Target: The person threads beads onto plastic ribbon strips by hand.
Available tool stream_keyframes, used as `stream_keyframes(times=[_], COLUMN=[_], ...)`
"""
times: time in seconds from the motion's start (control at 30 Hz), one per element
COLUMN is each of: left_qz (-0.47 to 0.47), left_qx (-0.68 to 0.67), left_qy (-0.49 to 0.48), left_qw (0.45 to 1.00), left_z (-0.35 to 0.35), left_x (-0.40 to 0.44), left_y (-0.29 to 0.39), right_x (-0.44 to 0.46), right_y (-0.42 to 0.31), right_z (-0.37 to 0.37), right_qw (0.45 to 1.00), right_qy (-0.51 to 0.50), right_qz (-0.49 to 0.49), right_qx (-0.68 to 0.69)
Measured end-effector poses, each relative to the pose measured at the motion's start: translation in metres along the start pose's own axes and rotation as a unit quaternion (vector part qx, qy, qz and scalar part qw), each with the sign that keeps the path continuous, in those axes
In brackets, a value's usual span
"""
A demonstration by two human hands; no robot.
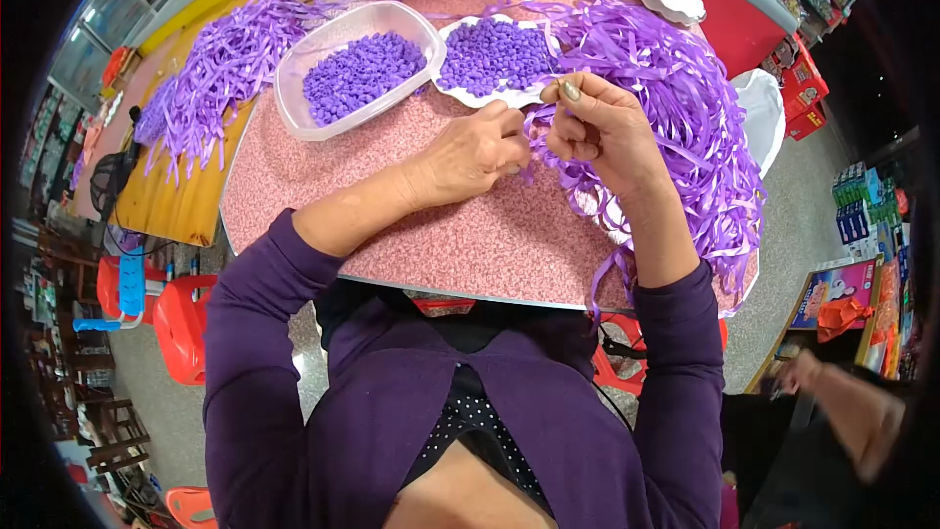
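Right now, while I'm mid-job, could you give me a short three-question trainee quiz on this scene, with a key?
1. True or false: the clear plastic tub stands to the left of the scalloped white plate.

2. What does that plate hold?
A) red buttons
B) purple beads
C) white rice

3. Fill the gap: the wearer's ____ hand is closer to the big purple ribbon heap.

Key: 1 true; 2 B; 3 right.
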State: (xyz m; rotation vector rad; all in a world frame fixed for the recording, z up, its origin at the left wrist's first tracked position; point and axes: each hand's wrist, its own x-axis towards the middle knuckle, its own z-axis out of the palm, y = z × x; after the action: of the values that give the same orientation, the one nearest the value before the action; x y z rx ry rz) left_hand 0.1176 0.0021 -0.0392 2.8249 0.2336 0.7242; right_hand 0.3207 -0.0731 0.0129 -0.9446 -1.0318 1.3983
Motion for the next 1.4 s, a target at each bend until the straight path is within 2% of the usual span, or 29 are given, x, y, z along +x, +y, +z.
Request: stream_keyframes(times=[0.07,0.2,0.37,0.43,0.5,0.53,0.6,0.7,0.73,0.77,0.8,0.83,0.87,0.9,0.97,1.03,1.1,1.17,1.23,1.37,1.4], left_qz=[-0.007,-0.010,-0.119,-0.128,-0.191,-0.190,-0.197,-0.170,-0.185,-0.183,-0.173,-0.161,-0.160,-0.157,-0.220,-0.232,-0.286,-0.302,-0.363,-0.341,-0.320], left_qx=[-0.063,-0.104,-0.239,-0.263,-0.354,-0.352,-0.426,-0.453,-0.522,-0.522,-0.603,-0.678,-0.704,-0.701,-0.742,-0.745,-0.740,-0.720,-0.660,-0.693,-0.721], left_qy=[0.055,0.093,0.128,0.132,0.130,0.133,0.130,0.127,0.131,0.133,0.136,0.140,0.147,0.153,0.141,0.168,0.173,0.180,0.212,0.211,0.217], left_qw=[0.996,0.990,0.955,0.947,0.906,0.907,0.874,0.866,0.822,0.823,0.767,0.704,0.676,0.679,0.617,0.602,0.584,0.599,0.623,0.599,0.575], left_z=[0.001,-0.009,-0.020,-0.023,-0.027,-0.028,-0.030,-0.041,-0.044,-0.047,-0.050,-0.053,-0.052,-0.055,-0.060,-0.059,-0.057,-0.052,-0.053,-0.050,-0.050], left_x=[-0.002,-0.001,0.000,0.000,0.001,0.000,-0.003,-0.003,-0.002,-0.001,0.001,0.001,0.000,-0.002,-0.005,-0.005,-0.009,-0.007,-0.003,-0.004,-0.005], left_y=[-0.001,-0.002,0.005,0.006,0.009,0.007,0.003,0.003,0.005,0.007,0.008,0.009,0.008,0.008,0.009,0.010,0.009,0.013,0.020,0.017,0.017], right_x=[0.000,-0.003,0.001,0.001,0.000,0.001,-0.001,0.004,0.005,0.005,0.004,0.002,0.000,0.000,-0.005,0.000,-0.005,-0.007,-0.004,-0.004,-0.004], right_y=[0.000,-0.005,0.002,0.004,0.004,0.003,0.002,0.005,0.002,0.000,-0.002,-0.003,-0.005,-0.008,-0.014,-0.006,-0.011,-0.010,-0.004,-0.001,-0.002], right_z=[-0.002,0.001,0.001,0.002,0.002,0.002,0.004,-0.004,-0.006,-0.006,-0.005,-0.003,0.000,0.002,0.010,0.019,0.028,0.032,0.035,0.042,0.042], right_qw=[1.000,0.999,0.998,0.997,0.995,0.995,0.995,0.996,0.997,0.997,0.998,0.999,0.994,0.983,0.972,0.932,0.944,0.955,0.968,0.983,0.987], right_qy=[-0.012,-0.008,-0.022,-0.025,-0.035,-0.049,-0.052,-0.058,-0.035,-0.012,-0.014,0.005,0.022,0.038,0.017,0.012,0.027,0.049,0.048,0.024,0.019], right_qz=[0.003,0.011,0.023,0.024,0.058,0.064,0.068,0.063,0.055,0.048,0.047,0.027,0.004,-0.019,-0.064,-0.252,-0.225,-0.196,-0.155,-0.100,-0.066], right_qx=[0.003,-0.034,-0.062,-0.068,-0.075,-0.064,-0.045,0.014,0.034,0.053,0.050,-0.027,-0.104,-0.181,-0.227,-0.262,-0.240,-0.219,-0.192,-0.154,-0.145])
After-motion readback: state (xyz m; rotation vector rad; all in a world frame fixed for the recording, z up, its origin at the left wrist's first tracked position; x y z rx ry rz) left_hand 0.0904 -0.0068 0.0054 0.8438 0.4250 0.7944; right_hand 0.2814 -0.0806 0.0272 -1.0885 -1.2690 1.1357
